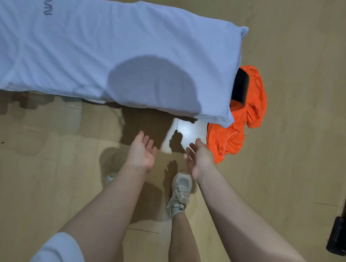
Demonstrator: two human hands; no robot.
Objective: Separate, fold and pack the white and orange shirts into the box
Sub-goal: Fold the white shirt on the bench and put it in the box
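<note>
Both hands, left hand (142, 151) and right hand (199, 159), are open and empty. Grip the white shirt (112, 55) by its near edge, folding evenly.

The wooden floor (290, 56) carries everything here. On the right lies the crumpled orange shirt (227, 141), directly on the boards. My shoe (180, 192) stands on the floor nearer. At the far left the white shirt (112, 49) is spread over something hidden.
</note>
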